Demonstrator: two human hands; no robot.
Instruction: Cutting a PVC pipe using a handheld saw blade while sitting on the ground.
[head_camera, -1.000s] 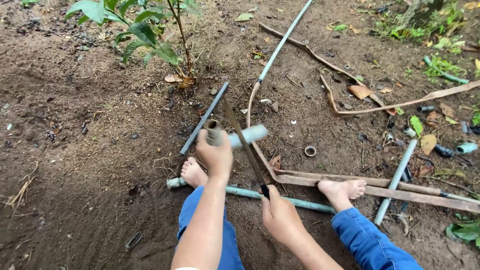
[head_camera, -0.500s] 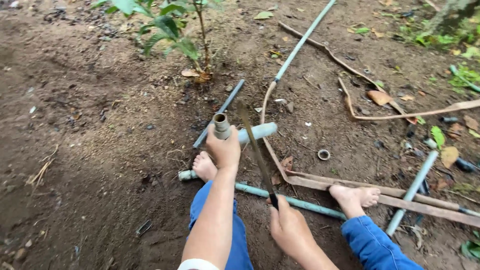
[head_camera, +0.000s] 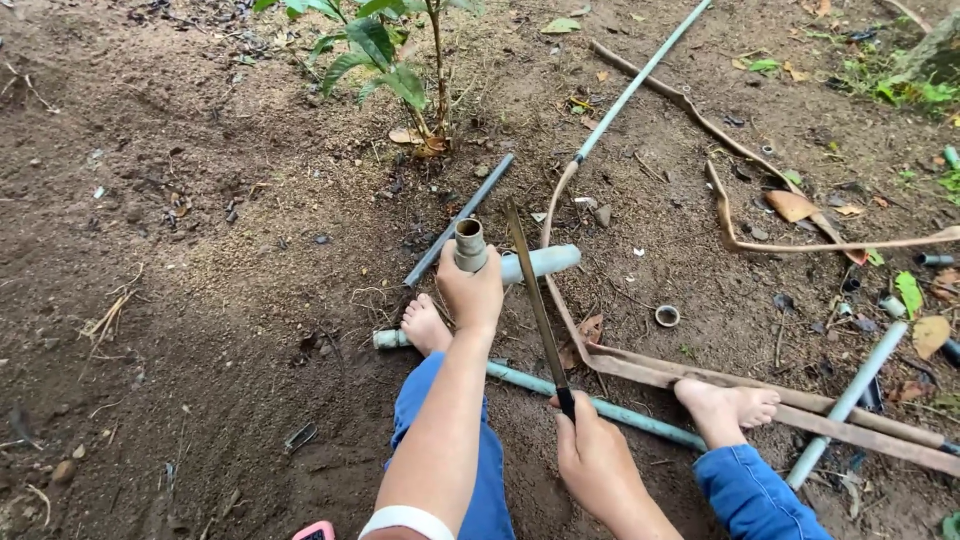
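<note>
On bare brown soil: five loose grey-blue plastic pipes, longest (head_camera: 640, 80) toward far edge | one small green-leaved sapling (head_camera: 385, 60) | left hand (head_camera: 472, 292) fingers closed around grey T-shaped pipe fitting (head_camera: 500, 262) | right hand (head_camera: 598, 462) fingers closed around thin dark saw blade (head_camera: 535, 300) crossing the fitting | one small grey ring (head_camera: 667, 316)

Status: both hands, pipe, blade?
Left hand grips pipe fitting. Right hand holds saw blade across it. Bare feet pin long pipe.

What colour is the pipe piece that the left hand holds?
The pipe piece in the left hand is pale blue-grey, seen best in the head view.
</note>
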